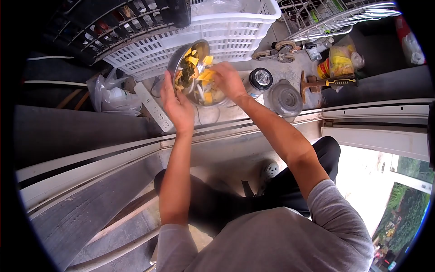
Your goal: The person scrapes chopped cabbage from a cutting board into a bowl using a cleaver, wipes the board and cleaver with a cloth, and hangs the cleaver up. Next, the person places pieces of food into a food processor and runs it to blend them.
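My left hand (pixel 177 105) is closed on the lower side of a shiny metal bowl (pixel 205 44), tipped steeply on its side. Inside it lie dark green leafy scraps (pixel 186 71) and yellow chunks (pixel 193 60). More yellow pieces (pixel 206 76) and pale slices are at its right side, over what looks like a second metal vessel (pixel 213 99); where one ends and the other begins is unclear. My right hand (pixel 229 80) is beside these yellow pieces, its fingers bent and blurred. Whether they grip anything does not show.
A white plastic crate (pixel 231 31) stands behind the bowl, a black crate (pixel 131 27) at its left. Nearby are a power strip (pixel 153 107), a black-lidded jar (pixel 260 80), a round grey lid (pixel 286 99), a hammer (pixel 333 83) and a wire cart (pixel 335 22). A door track (pixel 253 126) runs in front.
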Motion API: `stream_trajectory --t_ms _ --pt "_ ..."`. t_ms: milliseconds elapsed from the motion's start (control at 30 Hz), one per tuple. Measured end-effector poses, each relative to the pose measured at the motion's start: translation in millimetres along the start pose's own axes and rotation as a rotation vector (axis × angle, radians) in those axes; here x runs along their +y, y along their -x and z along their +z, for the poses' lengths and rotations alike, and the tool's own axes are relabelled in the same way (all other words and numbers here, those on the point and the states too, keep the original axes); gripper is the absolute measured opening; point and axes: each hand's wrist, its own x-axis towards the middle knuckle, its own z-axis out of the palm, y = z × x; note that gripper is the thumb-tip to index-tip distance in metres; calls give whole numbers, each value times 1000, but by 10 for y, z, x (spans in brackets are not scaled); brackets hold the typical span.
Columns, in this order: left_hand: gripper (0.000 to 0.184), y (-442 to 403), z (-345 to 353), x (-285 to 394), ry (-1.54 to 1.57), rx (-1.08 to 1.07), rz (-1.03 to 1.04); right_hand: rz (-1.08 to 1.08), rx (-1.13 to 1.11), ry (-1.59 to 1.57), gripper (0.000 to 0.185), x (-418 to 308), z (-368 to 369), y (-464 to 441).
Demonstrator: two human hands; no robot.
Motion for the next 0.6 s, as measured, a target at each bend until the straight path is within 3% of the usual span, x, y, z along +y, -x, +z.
stream_trajectory --t_ms 167,300,433,600 --pt "66 -2 -46 -58 -16 11 65 -10 81 -24 23 -160 -69 88" --pt "68 -9 -46 -2 17 15 15 -121 -13 58 24 -191 19 270" --pt "68 -26 -28 -33 10 38 32 -103 -106 154 29 -187 108 345" --pt "65 -17 -10 -147 97 19 -86 -79 -120 153 42 -309 30 185"
